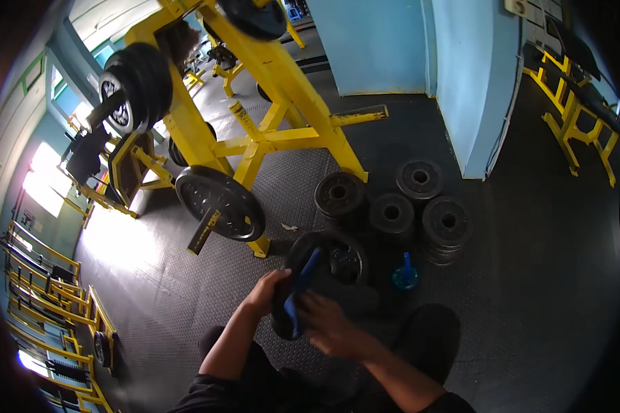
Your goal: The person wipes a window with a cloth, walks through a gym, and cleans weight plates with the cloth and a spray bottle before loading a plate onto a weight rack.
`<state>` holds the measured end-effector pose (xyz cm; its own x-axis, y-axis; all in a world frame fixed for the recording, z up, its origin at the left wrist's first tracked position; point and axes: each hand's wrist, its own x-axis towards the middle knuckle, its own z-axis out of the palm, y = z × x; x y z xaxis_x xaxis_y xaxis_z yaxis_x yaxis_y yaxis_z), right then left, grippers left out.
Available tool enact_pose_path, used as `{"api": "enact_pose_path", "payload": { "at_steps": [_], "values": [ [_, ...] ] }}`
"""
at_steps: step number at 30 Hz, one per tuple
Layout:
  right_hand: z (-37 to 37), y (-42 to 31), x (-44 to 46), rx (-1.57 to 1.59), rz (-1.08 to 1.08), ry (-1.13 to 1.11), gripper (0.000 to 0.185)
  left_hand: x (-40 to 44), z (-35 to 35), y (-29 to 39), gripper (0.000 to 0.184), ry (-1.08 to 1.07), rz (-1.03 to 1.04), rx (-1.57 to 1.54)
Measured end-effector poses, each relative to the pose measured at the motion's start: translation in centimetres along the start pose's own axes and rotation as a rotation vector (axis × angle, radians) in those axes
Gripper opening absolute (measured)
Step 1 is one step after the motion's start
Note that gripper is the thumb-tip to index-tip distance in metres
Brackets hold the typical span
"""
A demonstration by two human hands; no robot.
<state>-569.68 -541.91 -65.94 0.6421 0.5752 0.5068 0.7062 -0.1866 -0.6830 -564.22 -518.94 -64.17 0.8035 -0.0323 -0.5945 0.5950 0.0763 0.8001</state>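
Observation:
A black weight plate stands tilted on its edge between my hands, low in the middle of the view. My left hand [269,290] grips the plate's left rim. A blue cloth [291,313] lies against the plate, and my right hand [327,327], blurred by motion, presses it there with the fingers closed. Just behind, another black plate [355,258] rests on the floor. To the right of it sits a small teal bottle [405,277] with a blue top.
Stacks of black plates [448,221] stand ahead on the right. A yellow rack [282,76] with mounted plates [220,203] rises ahead on the left. Beyond are a blue wall [379,48], a pillar [472,89] and a yellow-framed bench [568,117].

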Motion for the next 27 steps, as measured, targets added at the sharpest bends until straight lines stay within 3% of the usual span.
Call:
{"api": "enact_pose_path", "payload": {
  "at_steps": [2,4,5,8,10,12,16,18,22,25,27],
  "values": [
    [4.9,-1.7,0.4,-0.048,-0.016,-0.113,0.05,-0.1,-1.3,-0.8,0.054,-0.109,-0.018,-0.191],
    [10.2,-1.8,0.2,-0.19,0.108,-0.084,0.054,-0.7,-1.5,-1.1,0.087,-0.179,0.134,-0.28],
    [11.0,-2.2,1.3,-0.204,0.111,-0.102,0.054,-0.3,-2.6,-1.5,0.087,-0.189,0.135,-0.301],
    [12.9,-2.2,4.9,-0.16,0.284,-0.095,0.053,0.5,-5.5,-3.0,0.116,-0.303,0.204,-0.318],
    [14.3,-1.1,9.2,0.148,0.174,0.3,0.051,0.3,-7.8,-3.2,0.117,-0.268,0.199,-0.389],
    [14.2,0.0,14.3,-0.007,0.055,0.342,0.042,0.5,-9.7,-3.1,0.121,-0.169,0.236,-0.43],
    [17.3,8.2,20.8,-0.091,0.039,0.406,0.021,3.0,-14.4,-3.4,0.116,-0.231,0.193,-0.44],
    [19.2,12.8,22.0,-0.114,0.343,0.331,0.023,3.8,-15.9,-3.9,0.113,-0.221,0.206,-0.485],
    [21.5,15.4,20.8,-0.154,0.425,0.201,0.028,3.1,-17.4,-4.2,0.099,-0.136,0.182,-0.464],
    [22.9,15.7,19.0,-0.152,0.386,0.38,0.04,3.5,-18.5,-5.3,0.092,-0.123,0.156,-0.581],
    [23.8,18.2,15.8,-0.229,0.607,0.352,0.058,3.4,-18.8,-5.4,0.088,-0.148,0.168,-0.633]
  ]
}}
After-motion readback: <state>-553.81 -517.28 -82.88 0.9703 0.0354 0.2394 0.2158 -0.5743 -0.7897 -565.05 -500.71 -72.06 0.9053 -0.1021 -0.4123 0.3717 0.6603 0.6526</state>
